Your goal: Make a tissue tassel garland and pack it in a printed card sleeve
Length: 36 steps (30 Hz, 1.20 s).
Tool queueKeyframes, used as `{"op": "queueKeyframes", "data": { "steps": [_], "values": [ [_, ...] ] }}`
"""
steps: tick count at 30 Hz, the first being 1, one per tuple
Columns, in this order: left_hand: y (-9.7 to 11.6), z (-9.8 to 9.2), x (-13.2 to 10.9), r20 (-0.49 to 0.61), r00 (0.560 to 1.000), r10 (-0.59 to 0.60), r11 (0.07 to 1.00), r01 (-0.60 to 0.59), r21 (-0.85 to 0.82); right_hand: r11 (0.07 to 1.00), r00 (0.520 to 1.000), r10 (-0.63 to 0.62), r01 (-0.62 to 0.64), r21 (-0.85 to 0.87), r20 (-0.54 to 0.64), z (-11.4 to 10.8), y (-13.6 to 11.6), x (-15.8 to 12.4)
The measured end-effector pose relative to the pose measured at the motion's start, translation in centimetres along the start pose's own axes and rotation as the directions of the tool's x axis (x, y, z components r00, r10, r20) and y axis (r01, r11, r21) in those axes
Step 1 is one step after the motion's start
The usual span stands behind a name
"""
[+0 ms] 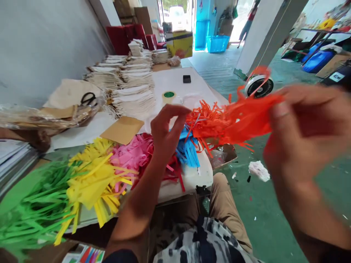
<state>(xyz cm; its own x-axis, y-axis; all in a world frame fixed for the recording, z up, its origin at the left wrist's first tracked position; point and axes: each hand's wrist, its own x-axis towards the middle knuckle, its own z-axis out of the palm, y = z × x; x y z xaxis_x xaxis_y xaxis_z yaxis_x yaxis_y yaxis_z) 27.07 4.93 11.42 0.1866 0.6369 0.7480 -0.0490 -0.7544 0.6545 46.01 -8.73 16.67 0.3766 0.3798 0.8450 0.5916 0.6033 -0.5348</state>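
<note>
My right hand, blurred by motion, pinches a piece of bright orange fringed tissue paper and holds it off the table's right edge. Its cut strips trail left toward a heap of orange paper strips. My left hand is raised over the table with thumb and forefinger closed together at the left side of that heap. What lies between those fingertips, if anything, is too small to make out. Under and beside the left wrist are blue fringed paper, dark red strips and pink fringed paper.
Yellow and green fringed paper lie at left. A brown envelope, scissors, tape roll, black phone-like object and stacked cream cloth bags are on the table. A fan stands right.
</note>
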Motion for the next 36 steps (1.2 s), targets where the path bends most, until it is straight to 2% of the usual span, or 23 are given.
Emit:
{"op": "queueKeyframes", "data": {
  "steps": [2,3,5,10,12,13,14,15,17,18,19,21,23,25,26,28,29,31,33,34,35,36],
  "values": [
    [4.3,-0.2,-2.2,0.072,0.997,0.015,0.991,-0.006,-0.133,1.000,1.000,-0.009,0.009,0.018,-0.011,0.7,-1.4,-2.8],
    [6.0,-0.1,-3.4,0.134,0.991,0.016,0.988,0.004,-0.155,0.999,1.000,0.024,-0.024,0.029,-0.011,1.0,-1.9,-3.9],
    [8.4,0.2,-5.7,0.167,0.986,0.013,0.989,0.013,-0.149,0.991,0.992,0.124,-0.124,0.053,0.003,1.1,-2.8,-5.5],
    [10.3,0.8,-9.1,0.153,0.988,0.024,1.000,-0.024,-0.004,0.980,0.983,0.178,-0.181,0.088,0.043,0.2,-5.3,-8.2],
    [10.8,0.1,-9.8,0.184,0.982,-0.040,0.999,0.044,-0.016,0.969,0.966,0.232,-0.240,0.062,0.118,-0.7,-6.2,-9.1],
    [11.1,-0.5,-10.1,0.229,0.967,-0.115,0.990,0.129,-0.049,0.960,0.950,0.270,-0.279,0.038,0.159,-1.2,-6.5,-9.4],
    [11.4,-1.1,-10.4,0.297,0.932,-0.210,0.965,0.245,-0.088,0.951,0.933,0.302,-0.310,0.012,0.198,-1.8,-6.8,-9.7],
    [11.6,-1.8,-10.7,0.383,0.870,-0.311,0.916,0.381,-0.123,0.944,0.915,0.322,-0.330,-0.010,0.242,-2.5,-6.9,-10.0],
    [12.1,-3.2,-11.3,0.582,0.676,-0.452,0.754,0.639,-0.156,0.938,0.855,0.326,-0.345,-0.027,0.403,-3.7,-6.7,-10.5],
    [12.3,-3.7,-11.6,0.670,0.574,-0.471,0.666,0.729,-0.157,0.934,0.789,0.309,-0.356,-0.014,0.530,-4.3,-6.4,-10.8],
    [12.4,-4.1,-12.0,0.736,0.486,-0.471,0.588,0.795,-0.148,0.922,0.687,0.290,-0.388,-0.001,0.667,-4.8,-6.1,-11.2],
    [12.5,-4.7,-12.8,0.814,0.349,-0.465,0.470,0.876,-0.108,0.863,0.468,0.250,-0.504,0.024,0.848,-5.5,-5.4,-12.4],
    [12.5,-5.2,-13.6,0.839,0.262,-0.478,0.403,0.914,-0.055,0.750,0.334,0.259,-0.660,0.028,0.906,-6.1,-4.7,-13.9],
    [12.1,-5.5,-14.0,0.843,0.206,-0.496,0.377,0.926,-0.005,0.592,0.229,0.334,-0.806,-0.014,0.914,-6.9,-4.1,-15.2],
    [11.8,-5.7,-14.0,0.844,0.192,-0.501,0.385,0.923,0.019,0.514,0.182,0.376,-0.857,-0.041,0.909,-7.2,-4.0,-15.6],
    [10.6,-5.9,-13.6,0.833,0.190,-0.519,0.443,0.894,0.073,0.416,0.126,0.454,-0.905,-0.085,0.882,-7.8,-3.6,-15.5],
    [9.8,-6.0,-13.2,0.823,0.198,-0.533,0.488,0.866,0.108,0.401,0.127,0.492,-0.911,-0.095,0.861,-7.8,-3.3,-15.1],
    [7.7,-6.3,-12.0,0.780,0.250,-0.574,0.593,0.784,0.185,0.397,0.137,0.564,-0.910,-0.122,0.814,-7.4,-2.2,-13.9],
    [5.3,-6.7,-10.9,0.708,0.328,-0.626,0.699,0.637,0.323,0.405,0.139,0.633,-0.898,-0.172,0.761,-6.4,-0.3,-13.0],
    [4.3,-7.1,-10.4,0.660,0.372,-0.653,0.734,0.526,0.429,0.425,0.150,0.662,-0.882,-0.203,0.734,-5.8,0.9,-12.8],
    [3.4,-7.4,-10.0,0.601,0.432,-0.673,0.740,0.391,0.548,0.463,0.171,0.685,-0.853,-0.241,0.708,-5.2,2.2,-12.8],
    [2.8,-7.7,-9.8,0.534,0.513,-0.672,0.712,0.249,0.657,0.523,0.208,0.695,-0.803,-0.285,0.688,-4.7,3.5,-13.0]
  ]
}}
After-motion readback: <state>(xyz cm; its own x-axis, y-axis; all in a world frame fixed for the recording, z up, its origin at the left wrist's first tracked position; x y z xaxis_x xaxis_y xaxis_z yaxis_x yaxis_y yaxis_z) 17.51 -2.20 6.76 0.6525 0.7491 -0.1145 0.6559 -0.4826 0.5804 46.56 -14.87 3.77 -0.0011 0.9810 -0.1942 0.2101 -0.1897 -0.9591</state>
